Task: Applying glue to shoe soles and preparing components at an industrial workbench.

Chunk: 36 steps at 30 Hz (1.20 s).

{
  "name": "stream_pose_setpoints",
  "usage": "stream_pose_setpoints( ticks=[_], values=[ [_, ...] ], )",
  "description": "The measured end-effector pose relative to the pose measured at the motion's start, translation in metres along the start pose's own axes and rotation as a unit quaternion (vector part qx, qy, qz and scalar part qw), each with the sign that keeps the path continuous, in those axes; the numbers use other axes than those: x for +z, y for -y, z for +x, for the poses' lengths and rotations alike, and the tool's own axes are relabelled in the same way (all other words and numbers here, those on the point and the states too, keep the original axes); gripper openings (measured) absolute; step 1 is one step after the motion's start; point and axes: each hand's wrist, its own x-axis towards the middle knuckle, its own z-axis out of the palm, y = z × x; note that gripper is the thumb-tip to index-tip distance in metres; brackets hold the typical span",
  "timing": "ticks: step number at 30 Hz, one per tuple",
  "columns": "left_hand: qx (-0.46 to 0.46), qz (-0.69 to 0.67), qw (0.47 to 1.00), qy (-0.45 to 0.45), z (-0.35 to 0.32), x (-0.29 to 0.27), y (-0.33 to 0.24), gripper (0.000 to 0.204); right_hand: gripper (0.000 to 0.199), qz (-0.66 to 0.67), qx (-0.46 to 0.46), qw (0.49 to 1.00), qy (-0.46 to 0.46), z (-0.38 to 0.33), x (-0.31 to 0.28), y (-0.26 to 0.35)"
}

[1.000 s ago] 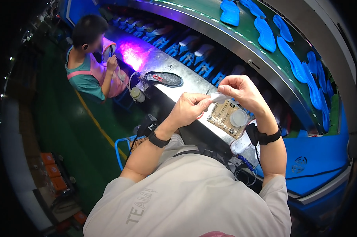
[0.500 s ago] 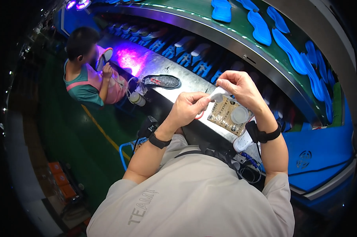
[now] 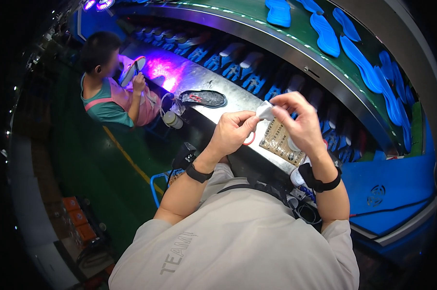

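One small white piece point(image 3: 264, 110), pinched by the left hand point(image 3: 229, 132), right hand point(image 3: 300, 124) at its opposite side (grip unclear)

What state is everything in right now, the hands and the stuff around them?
Left hand: pinching white piece.
White piece: raised above the metal bench.
Right hand: fingers at the piece's edge; grip unclear.
Brown package: lying flat, partly hidden.
Dark shoe: lying on the bench.
Blue insoles: spread on the green surface.
Lamps: lit, purplish.
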Motion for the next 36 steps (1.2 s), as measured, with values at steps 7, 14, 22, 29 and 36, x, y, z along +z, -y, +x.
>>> stream_pose_setpoints(
  ticks=[7, 14, 22, 29, 36],
  values=[
    [-0.043, -0.054, 0.998, -0.002, -0.009, 0.010, 0.002, 0.023, 0.025, 0.230, 0.198, 0.953, 0.024, -0.016, 0.033, -0.019],
    [-0.128, -0.118, 0.985, 0.017, -0.056, 0.038, 0.000, 0.035, 0.024, 0.330, 0.279, 0.898, 0.082, -0.046, 0.027, -0.029],
    [0.006, 0.025, 0.997, -0.075, -0.033, 0.018, -0.003, 0.034, 0.030, 0.366, 0.287, 0.881, 0.082, -0.069, 0.027, -0.023],
    [-0.074, -0.117, 0.990, -0.017, -0.027, 0.027, -0.009, 0.021, 0.031, 0.322, 0.298, 0.894, 0.097, -0.068, 0.021, -0.016],
    [-0.091, -0.106, 0.990, -0.030, -0.026, 0.028, -0.004, 0.020, 0.025, 0.273, 0.179, 0.945, -0.012, -0.066, 0.028, -0.018]
  ],
)
